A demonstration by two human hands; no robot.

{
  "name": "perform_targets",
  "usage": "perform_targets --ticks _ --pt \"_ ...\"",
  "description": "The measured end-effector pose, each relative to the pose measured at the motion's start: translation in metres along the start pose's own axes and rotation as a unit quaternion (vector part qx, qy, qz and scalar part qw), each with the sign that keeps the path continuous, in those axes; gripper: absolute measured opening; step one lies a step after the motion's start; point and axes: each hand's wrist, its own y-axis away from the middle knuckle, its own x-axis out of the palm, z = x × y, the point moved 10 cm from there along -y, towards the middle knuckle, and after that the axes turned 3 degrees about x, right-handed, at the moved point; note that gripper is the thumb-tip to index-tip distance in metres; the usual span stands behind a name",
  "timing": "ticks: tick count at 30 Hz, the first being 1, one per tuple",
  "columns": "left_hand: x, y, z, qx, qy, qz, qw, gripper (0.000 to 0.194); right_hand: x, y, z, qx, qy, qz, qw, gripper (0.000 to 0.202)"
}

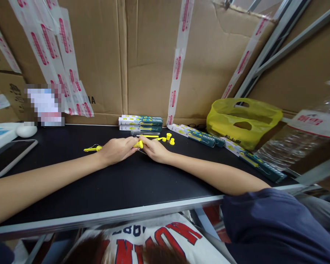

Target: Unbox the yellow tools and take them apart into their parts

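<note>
My left hand (117,150) is closed around a slim yellow tool (91,149), whose narrow end sticks out to the left with a thin wire along it. My right hand (155,149) meets the left at the tool's other end, fingers pinched there. A yellow end piece (139,144) shows between the two hands, and a thin wire hangs just below it. How the fingers grip is partly hidden. Just beyond my right hand lie several small yellow caps (172,141) and a thin yellow rod (150,136).
Stacked printed boxes (140,123) stand at the back, and more boxes (195,135) lie to the right. A yellow plastic bag (243,119) and a large clear bottle (288,135) are far right. A phone (9,157) and a white rounded object (26,130) lie left. Cardboard walls the back.
</note>
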Motion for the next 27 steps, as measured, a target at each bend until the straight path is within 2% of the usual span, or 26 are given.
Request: perform_targets --ticks 7,12,20,24,27 --pt "0.009 0.000 0.006 -0.030 0.014 0.043 0.999 0.026 0.000 -0.001 0.000 0.003 0.035 0.012 0.999 0.010" --pt "0.010 0.000 0.005 -0.019 0.011 0.041 0.999 0.027 0.000 0.000 -0.002 -0.001 0.072 0.028 0.997 0.014" --pt "0.018 -0.002 -0.002 0.012 0.002 0.076 0.997 0.026 0.001 0.005 -0.002 -0.041 0.117 0.068 0.990 0.020" --pt "0.016 -0.002 -0.012 0.058 0.001 0.075 0.995 0.027 0.003 0.008 -0.004 -0.063 0.164 0.095 0.980 0.021" --pt "0.013 -0.001 -0.020 0.092 -0.008 0.064 0.994 0.028 -0.001 0.005 -0.012 -0.045 0.120 0.073 0.989 0.023"
